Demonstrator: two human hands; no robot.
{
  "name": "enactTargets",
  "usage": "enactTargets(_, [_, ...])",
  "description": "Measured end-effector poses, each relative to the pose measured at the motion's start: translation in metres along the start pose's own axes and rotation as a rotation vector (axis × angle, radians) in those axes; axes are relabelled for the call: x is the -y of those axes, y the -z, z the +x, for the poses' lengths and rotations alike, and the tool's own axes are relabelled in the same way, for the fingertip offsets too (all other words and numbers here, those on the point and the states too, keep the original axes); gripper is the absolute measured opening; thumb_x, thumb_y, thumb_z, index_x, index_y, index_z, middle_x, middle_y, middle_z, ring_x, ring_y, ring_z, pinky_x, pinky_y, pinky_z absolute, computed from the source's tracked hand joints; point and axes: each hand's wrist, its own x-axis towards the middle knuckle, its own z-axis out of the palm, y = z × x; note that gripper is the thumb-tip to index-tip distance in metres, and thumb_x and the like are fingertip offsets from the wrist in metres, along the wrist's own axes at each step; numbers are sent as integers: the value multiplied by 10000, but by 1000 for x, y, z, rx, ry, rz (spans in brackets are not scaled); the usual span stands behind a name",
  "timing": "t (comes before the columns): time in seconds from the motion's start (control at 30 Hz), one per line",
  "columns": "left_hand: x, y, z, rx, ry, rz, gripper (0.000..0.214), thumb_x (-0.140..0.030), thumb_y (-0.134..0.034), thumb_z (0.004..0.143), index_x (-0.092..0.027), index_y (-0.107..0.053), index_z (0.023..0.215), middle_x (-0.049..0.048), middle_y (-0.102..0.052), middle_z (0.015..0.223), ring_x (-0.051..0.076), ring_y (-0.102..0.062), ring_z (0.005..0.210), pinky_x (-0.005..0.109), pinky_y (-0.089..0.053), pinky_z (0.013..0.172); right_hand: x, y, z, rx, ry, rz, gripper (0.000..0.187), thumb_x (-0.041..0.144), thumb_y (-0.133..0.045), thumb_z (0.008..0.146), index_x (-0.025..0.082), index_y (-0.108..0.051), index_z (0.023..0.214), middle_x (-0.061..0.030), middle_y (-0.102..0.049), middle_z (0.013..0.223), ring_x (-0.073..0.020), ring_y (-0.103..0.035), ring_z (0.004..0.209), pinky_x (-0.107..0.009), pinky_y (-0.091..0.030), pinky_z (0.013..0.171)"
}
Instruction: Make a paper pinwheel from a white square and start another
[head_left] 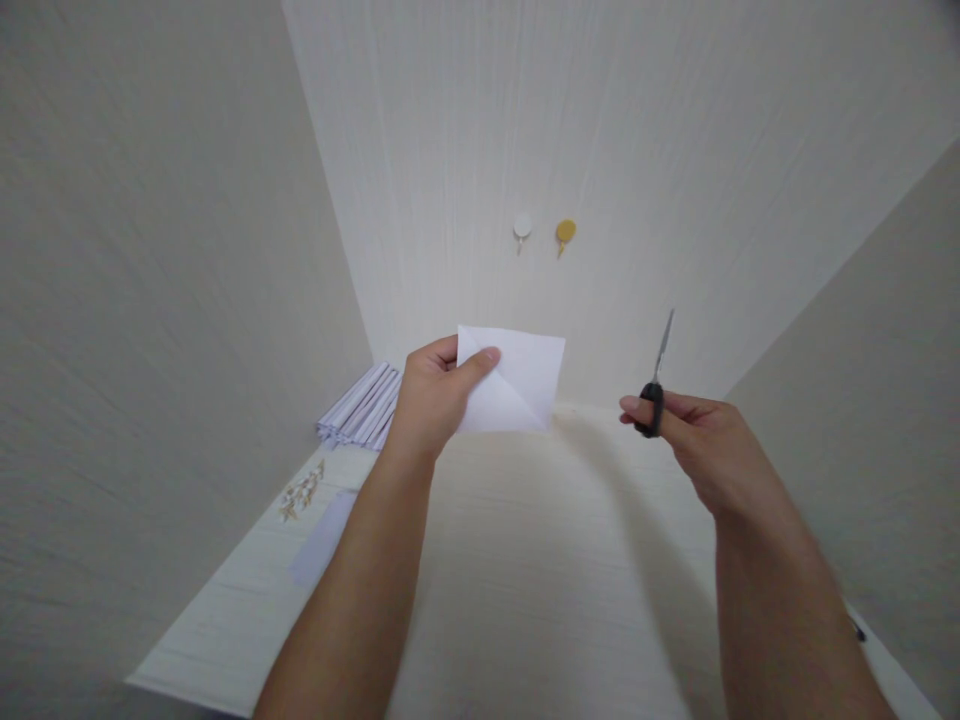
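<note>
My left hand [442, 385] grips a folded white sheet of paper [525, 380] by its left side, thumb on top and fingers behind. A diagonal crease or fold edge runs across the paper toward its lower right corner. On the right, my right hand [697, 430] holds a pair of scissors [655, 400] by the black handles. The blades are together and point upward, apart from the paper. Both hands are raised above the pale tabletop [510, 560].
A stack of folded white papers [364, 405] lies at the back left. Nearer are small gold-and-white pieces [302, 492] and a pale flat sheet [326, 540]. A white hook [522, 228] and a yellow hook [565, 232] are on the back wall. A small dark object [857, 630] lies at right.
</note>
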Motion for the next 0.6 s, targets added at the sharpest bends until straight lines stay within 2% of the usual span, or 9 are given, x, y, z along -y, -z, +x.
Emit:
enactTargets(0.17, [0, -4, -2, 32, 18, 10, 251, -347, -804, 666, -140, -755, 799, 19, -709, 705, 134, -590, 585, 238, -445, 538, 20, 27, -9, -162, -79, -117, 313, 460, -894, 607, 212, -819, 783, -39, -739, 677, -185, -622, 594, -300, -429, 519])
enactTargets(0.33, [1, -5, -2, 41, 27, 15, 247, -343, -793, 672, -137, -752, 803, 29, -719, 724, 142, -606, 598, 240, -452, 537, 35, 29, -13, -305, -61, -204, 301, 439, -920, 576, 228, -823, 767, -56, -743, 671, -202, -641, 592, -309, -432, 499])
enactTargets(0.4, [2, -5, -1, 37, 32, 11, 252, -338, -791, 671, -134, -754, 814, 31, -722, 723, 141, -607, 591, 240, -455, 533, 38, 27, -14, -282, -72, -232, 340, 464, -918, 575, 220, -828, 793, -45, -711, 615, -183, -605, 537, -301, -408, 465])
enactTargets(0.5, [4, -4, 1, 22, 28, 1, 253, -329, -799, 664, -132, -757, 817, 32, -726, 726, 135, -607, 585, 234, -456, 529, 39, 22, -15, -163, -45, -219, 415, 533, -896, 579, 200, -829, 817, -9, -616, 495, -141, -501, 429, -281, -354, 401])
enactTargets(0.6, [5, -3, 2, 17, 21, -11, 243, -324, -809, 662, -135, -758, 807, 31, -728, 734, 131, -607, 591, 231, -459, 535, 37, 18, -16, -52, 4, -226, 438, 562, -878, 592, 183, -821, 807, -11, -619, 511, -129, -481, 430, -273, -362, 406])
